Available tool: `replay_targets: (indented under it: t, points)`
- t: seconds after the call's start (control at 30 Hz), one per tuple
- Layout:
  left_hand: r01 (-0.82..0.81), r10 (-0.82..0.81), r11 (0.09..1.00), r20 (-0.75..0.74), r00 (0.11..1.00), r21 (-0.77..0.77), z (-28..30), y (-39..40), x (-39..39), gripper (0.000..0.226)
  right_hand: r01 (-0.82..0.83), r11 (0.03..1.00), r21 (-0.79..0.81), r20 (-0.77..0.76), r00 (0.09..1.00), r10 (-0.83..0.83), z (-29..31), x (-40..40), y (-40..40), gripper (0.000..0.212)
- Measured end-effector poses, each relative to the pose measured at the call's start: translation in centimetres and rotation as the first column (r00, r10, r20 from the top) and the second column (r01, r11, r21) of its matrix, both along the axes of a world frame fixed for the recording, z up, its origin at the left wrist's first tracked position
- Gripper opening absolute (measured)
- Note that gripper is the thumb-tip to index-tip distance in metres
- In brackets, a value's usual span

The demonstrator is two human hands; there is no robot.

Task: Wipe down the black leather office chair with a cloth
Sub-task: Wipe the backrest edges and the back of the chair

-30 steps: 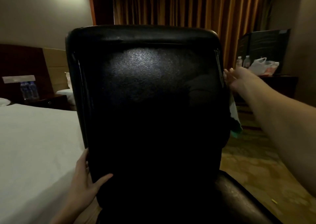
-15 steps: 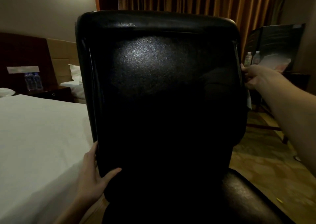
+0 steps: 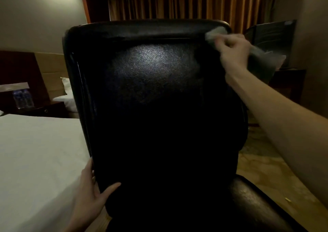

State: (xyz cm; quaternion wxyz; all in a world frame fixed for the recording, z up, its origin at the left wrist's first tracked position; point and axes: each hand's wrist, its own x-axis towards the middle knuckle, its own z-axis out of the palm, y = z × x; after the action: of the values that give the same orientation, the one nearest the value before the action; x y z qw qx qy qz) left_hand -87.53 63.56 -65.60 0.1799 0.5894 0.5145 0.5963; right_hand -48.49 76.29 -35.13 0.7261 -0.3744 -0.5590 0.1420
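- I count one chair [image 3: 159, 107], one cloth [image 3: 215, 33] and two hands in my view.
- I see two water bottles [image 3: 23, 98] on the nightstand [image 3: 44, 110], far beyond my left fingers, with one bed [image 3: 35, 152] just outside that hand.
- The chair's backrest stands upright with its long axis vertical; its back panel faces me and the top edge runs level from side to side.
- My left hand [image 3: 90, 194] grips the backrest's lower left edge: thumb spread onto the panel, fingers wrapped round the rim.
- My right hand [image 3: 232, 52] is bunched around the cloth at the backrest's top right corner, fingers curled tight on it.
- Part of the cloth pokes out past my right fingertips against the top edge; the rest trails behind my palm, blurred.
- Curtains [image 3: 177, 1] hang beyond the chair, above my right fingers.
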Motion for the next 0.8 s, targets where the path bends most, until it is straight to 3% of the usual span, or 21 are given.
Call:
replay_targets:
  t: [0.07, 0.13, 0.3, 0.43, 0.57, 0.7, 0.8]
  points:
    - [0.005, -0.005, 1.0, 0.002, 1.0, 0.004, -0.1, 0.3, 0.0, 0.122, 0.135, 0.985, 0.106, 0.394, 0.904, -0.166, 0.9, -3.9, -1.0, 0.007]
    - [0.012, -0.012, 1.0, 0.018, 1.0, 0.002, -0.2, 0.6, -0.1, 0.121, 0.102, 0.98, 0.172, 0.603, 0.775, -0.187, 0.8, -8.4, -1.5, 0.009]
    - [0.02, -0.02, 1.0, 0.02, 1.0, 0.0, -0.6, 0.7, -0.5, 0.118, -0.185, 0.97, 0.156, 0.746, 0.665, 0.007, -0.9, -15.3, -2.2, 0.025]
    - [0.026, -0.026, 1.0, 0.05, 0.998, -0.016, -0.7, 0.3, -0.7, 0.115, -0.132, 0.951, 0.28, 0.836, 0.521, -0.174, -0.9, -13.3, -1.2, 0.051]
    - [0.025, -0.024, 1.0, 0.038, 0.999, -0.011, -0.7, 0.1, -0.4, 0.113, 0.066, 0.915, 0.398, 0.742, 0.563, -0.364, -0.1, -7.9, 0.6, 0.06]
    - [0.006, -0.006, 1.0, 0.01, 1.0, 0.008, -0.7, 0.1, -0.5, 0.112, 0.184, 0.94, 0.289, 0.682, 0.65, -0.336, 0.5, -6.0, 1.1, 0.059]
    - [0.007, -0.007, 1.0, -0.01, 1.0, 0.011, -0.5, -0.2, -0.4, 0.108, 0.095, 0.958, 0.269, 0.672, 0.694, -0.257, 1.2, -9.2, 0.3, 0.06]
